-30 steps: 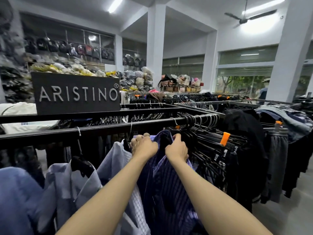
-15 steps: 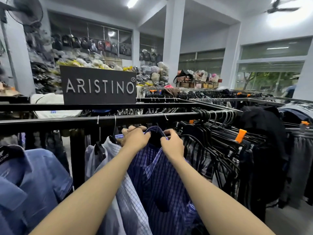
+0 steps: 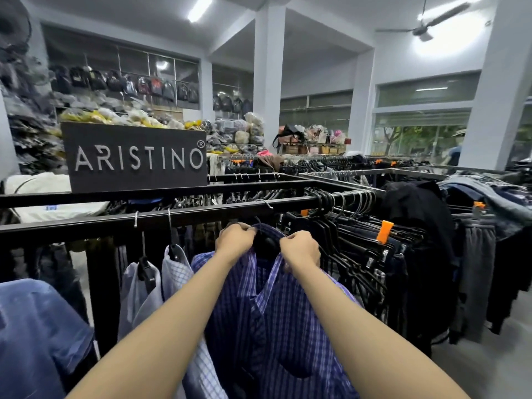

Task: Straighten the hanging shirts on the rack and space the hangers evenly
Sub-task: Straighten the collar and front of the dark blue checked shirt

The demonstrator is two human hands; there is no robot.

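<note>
Both hands, left (image 3: 234, 237) and right (image 3: 300, 250), gripped the purple striped shirt (image 3: 276, 312) at its collar, now spread wider across its hanger (image 3: 266, 244) mid-rail (image 3: 201, 214); straightening was nearly done, I judged.

Single view only, head-worn, wide-angle; nothing shared with a second view. Looks forward and slightly down across the black rack rail (image 3: 201, 214), roughly level with it. Very near: both forearms enter from the bottom edge, left hand (image 3: 234, 240) and right hand (image 3: 299, 250) at frame centre, just under the rail, at the collar of the dark plaid shirt (image 3: 273, 312). Faces into the shop: ARISTINO sign (image 3: 135, 156) upper left behind the rail, white pillar (image 3: 267, 76) centre, windows (image 3: 417, 133) far right. Strong barrel distortion at edges; rail bows, ceiling fan (image 3: 423, 27) pulled toward the top corner.
</note>
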